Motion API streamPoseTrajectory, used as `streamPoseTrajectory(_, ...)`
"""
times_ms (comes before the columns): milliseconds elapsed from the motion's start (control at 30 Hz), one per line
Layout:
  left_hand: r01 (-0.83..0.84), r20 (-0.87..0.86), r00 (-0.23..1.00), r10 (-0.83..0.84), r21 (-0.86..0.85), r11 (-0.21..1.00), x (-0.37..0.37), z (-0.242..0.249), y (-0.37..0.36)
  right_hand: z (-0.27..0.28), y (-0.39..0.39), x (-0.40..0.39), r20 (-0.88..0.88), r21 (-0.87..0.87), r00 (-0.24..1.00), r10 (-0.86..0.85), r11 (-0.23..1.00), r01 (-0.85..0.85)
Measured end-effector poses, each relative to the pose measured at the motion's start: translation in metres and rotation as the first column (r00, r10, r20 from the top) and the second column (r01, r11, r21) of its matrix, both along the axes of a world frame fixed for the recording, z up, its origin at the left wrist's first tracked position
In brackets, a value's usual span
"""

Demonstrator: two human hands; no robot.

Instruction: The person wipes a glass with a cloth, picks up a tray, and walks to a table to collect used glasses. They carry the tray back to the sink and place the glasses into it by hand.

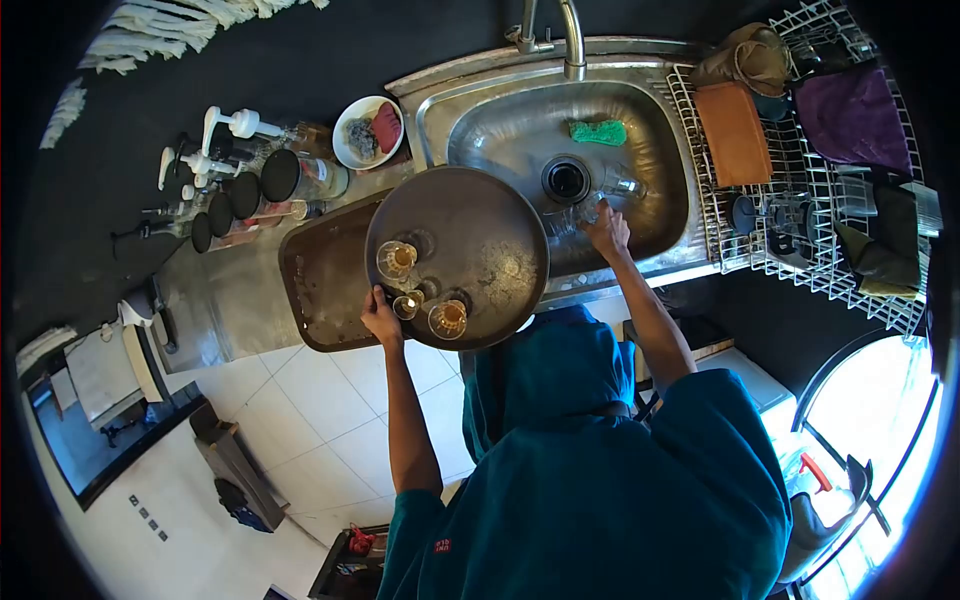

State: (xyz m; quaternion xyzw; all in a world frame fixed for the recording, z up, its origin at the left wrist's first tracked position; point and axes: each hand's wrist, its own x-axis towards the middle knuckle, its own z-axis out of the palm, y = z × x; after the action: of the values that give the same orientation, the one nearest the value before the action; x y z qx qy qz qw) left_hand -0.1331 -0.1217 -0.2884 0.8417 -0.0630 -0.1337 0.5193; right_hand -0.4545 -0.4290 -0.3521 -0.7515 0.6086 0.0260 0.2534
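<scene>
My left hand [381, 318] grips the near left rim of a round brown tray [470, 215], its thumb on the edge. On the tray stand two small glasses [396, 260] [447, 319] and a smaller cup [407, 304] between them. My right hand [606, 232] is low in the steel sink [655, 190], its fingers closed at a clear glass [580, 212] near the drain [566, 180]. Another clear glass [622, 185] lies just beyond the fingers. A green sponge [598, 132] rests at the back of the basin.
A rectangular brown tray [325, 275] lies on the counter under the round one. Behind are a white bowl [368, 132], pump bottles and dark-lidded jars [280, 176]. The faucet [574, 45] overhangs the sink. A wire rack [715, 215] with cloths and dishes stands right.
</scene>
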Motion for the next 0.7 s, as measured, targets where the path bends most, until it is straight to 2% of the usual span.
streamPoseTrajectory(100,-0.010,-0.021,1.000,0.010,0.017,1.000,0.001,-0.002,0.002,0.000,0.001,0.000,-0.019,0.049,1.000,0.005,0.999,-0.004)
streamPoseTrajectory(167,-0.017,-0.033,0.999,0.018,0.020,1.000,0.003,-0.005,0.003,-0.003,0.002,0.000,-0.144,0.067,0.989,0.040,0.997,-0.030)
streamPoseTrajectory(267,-0.004,-0.011,1.000,0.004,0.002,1.000,0.005,-0.012,0.007,-0.009,0.003,-0.002,-0.156,0.032,0.987,0.045,0.999,-0.040)
streamPoseTrajectory(300,-0.017,-0.002,1.000,0.017,0.084,0.996,0.004,-0.011,0.008,-0.009,0.002,-0.005,-0.151,0.043,0.987,0.062,0.997,-0.056)
streamPoseTrajectory(367,0.003,0.017,1.000,-0.002,-0.016,1.000,0.008,-0.019,0.010,-0.003,0.001,-0.013,-0.026,-0.117,0.991,0.130,0.984,-0.132)
streamPoseTrajectory(400,-0.011,0.018,1.000,0.011,-0.008,1.000,0.005,-0.016,0.008,0.009,0.001,-0.008,-0.024,-0.109,0.989,0.144,0.983,-0.146)
streamPoseTrajectory(467,-0.026,-0.004,1.000,0.026,0.018,0.999,0.003,-0.007,0.001,0.041,-0.006,0.011,0.294,-0.072,0.955,0.045,0.997,-0.025)
streamPoseTrajectory(533,-0.035,-0.012,0.999,0.036,0.037,0.999,0.003,-0.005,0.001,0.096,0.023,0.044,0.469,-0.170,0.857,0.213,0.974,-0.148)
streamPoseTrajectory(567,-0.029,-0.024,0.999,0.030,0.048,0.998,0.003,-0.005,0.002,0.111,0.040,0.055,0.516,-0.223,0.764,0.387,0.922,-0.317)
streamPoseTrajectory(600,-0.020,0.015,1.000,0.019,0.093,0.995,0.004,-0.008,0.003,0.115,0.059,0.066,0.599,-0.088,0.689,0.408,0.889,-0.449)
streamPoseTrajectory(633,-0.023,0.017,1.000,0.022,0.091,0.996,0.003,-0.010,0.005,0.125,0.080,0.076,0.489,-0.226,0.608,0.626,0.764,-0.604)
streamPoseTrajectory(700,-0.053,0.016,0.998,0.053,0.009,0.999,0.003,-0.012,0.003,0.138,0.118,0.092,0.517,-0.138,0.517,0.681,0.663,-0.736)
